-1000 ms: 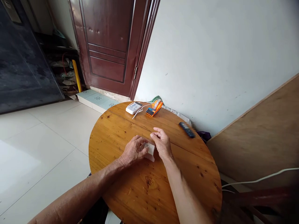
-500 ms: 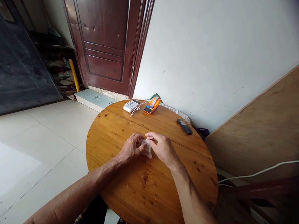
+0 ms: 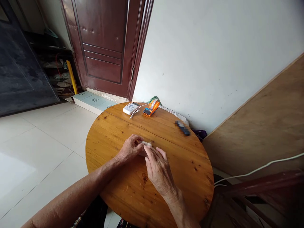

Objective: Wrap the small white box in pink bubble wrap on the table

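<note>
A small white packet (image 3: 146, 144) lies on the round wooden table (image 3: 114, 126), mostly covered by my hands. My left hand (image 3: 130, 148) is closed on its left side, thumb and fingers gripping the edge. From the right, my right hand (image 3: 159, 169) lies over the packet with its fingers stretched out and slightly apart, fingertips at the packet's upper part. The packet's lower part is largely hidden behind my right hand.
At the table's far edge are a white box-shaped device (image 3: 131, 108) with a white cable and an orange tape dispenser (image 3: 151, 108). A dark, blurred object (image 3: 182, 128) lies at the right, near the wall.
My right hand has moved down and turned, its pinched fingers opening out over the packet. My left hand stays on the packet. The whole view has shifted slightly.
</note>
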A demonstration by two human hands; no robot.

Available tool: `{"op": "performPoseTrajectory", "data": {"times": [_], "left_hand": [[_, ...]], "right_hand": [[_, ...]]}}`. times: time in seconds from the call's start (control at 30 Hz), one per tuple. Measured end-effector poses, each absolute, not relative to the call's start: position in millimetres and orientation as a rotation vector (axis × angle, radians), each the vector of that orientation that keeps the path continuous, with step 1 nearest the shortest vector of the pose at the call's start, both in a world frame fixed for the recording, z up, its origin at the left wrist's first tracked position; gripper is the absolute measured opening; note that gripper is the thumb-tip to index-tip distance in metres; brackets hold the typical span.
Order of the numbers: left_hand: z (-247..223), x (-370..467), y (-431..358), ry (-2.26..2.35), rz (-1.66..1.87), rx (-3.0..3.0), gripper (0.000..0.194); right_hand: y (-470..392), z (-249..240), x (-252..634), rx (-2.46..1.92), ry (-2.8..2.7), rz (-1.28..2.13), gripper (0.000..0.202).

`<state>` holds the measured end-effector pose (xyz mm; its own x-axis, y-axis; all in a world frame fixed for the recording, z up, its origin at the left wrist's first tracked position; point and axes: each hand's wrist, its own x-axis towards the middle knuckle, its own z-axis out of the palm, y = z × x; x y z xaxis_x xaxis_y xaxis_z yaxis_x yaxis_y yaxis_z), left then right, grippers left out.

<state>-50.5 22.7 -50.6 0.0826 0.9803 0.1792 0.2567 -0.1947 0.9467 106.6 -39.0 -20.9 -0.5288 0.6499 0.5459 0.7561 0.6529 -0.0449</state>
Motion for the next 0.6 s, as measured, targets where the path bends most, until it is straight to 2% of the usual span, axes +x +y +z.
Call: {"op": "performPoseTrajectory", "data": {"times": [0.2, 0.3, 0.43, 0.6], "left_hand": [[-53.8, -49.6, 25.4, 1.281, 1.186, 1.651, 0.018], [-54.6, -49.8, 25.6, 1.301, 1.211, 1.661, 0.026], [-55.4, -48.9, 25.4, 1.344, 1.204, 1.701, 0.031], [-52.7, -48.0, 23.5, 1.372, 1.186, 1.734, 0.033]], "right_hand": [[-38.2, -17.9, 100.9, -1.115, -2.303, -0.286, 0.045], [-35.4, -18.8, 101.3, -1.1, -2.226, -0.148, 0.039], [-31.9, -26.6, 113.6, -1.167, -1.858, 0.112, 0.02], [-30.0, -35.9, 123.6, -1.224, -1.726, 0.167, 0.016]]}}
